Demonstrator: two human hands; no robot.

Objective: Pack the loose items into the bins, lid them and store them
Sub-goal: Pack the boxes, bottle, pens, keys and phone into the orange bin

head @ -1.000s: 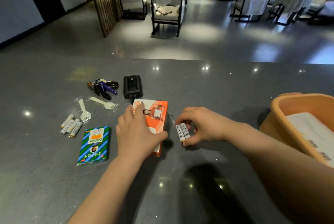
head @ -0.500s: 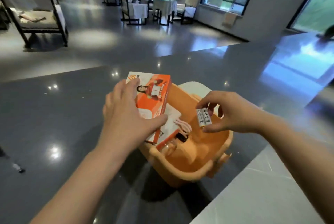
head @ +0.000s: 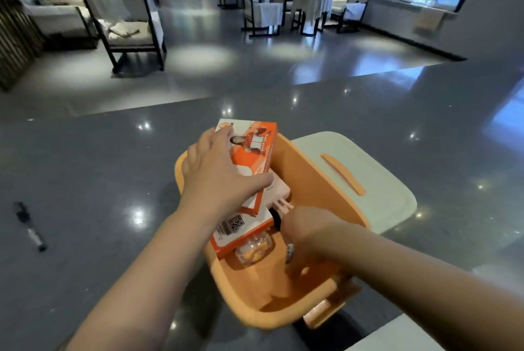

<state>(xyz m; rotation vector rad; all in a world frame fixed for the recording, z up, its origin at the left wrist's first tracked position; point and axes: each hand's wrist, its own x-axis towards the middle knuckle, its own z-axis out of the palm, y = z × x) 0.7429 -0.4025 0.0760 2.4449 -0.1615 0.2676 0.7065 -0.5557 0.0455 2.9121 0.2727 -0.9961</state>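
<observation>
With the left hand (head: 218,180) gripping the orange-and-white cardboard box (head: 252,152) between thumb and fingers, and the right hand (head: 309,234), fingers curled, pinching small white batteries (head: 289,254), lower both gently into the orange plastic bin (head: 312,180).

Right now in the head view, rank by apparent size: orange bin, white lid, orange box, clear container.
1. orange bin
2. white lid, partly hidden behind the bin, so unsure
3. orange box
4. clear container

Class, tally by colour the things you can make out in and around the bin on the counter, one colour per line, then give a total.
Orange: 3, the orange plastic bin, the orange-and-white carton gripped by the left hand, the flat orange-edged box
White: 1, the white lid with an orange handle
Clear: 1, the clear plastic container
Black: 1, the black pen-like object
Total: 6
</observation>
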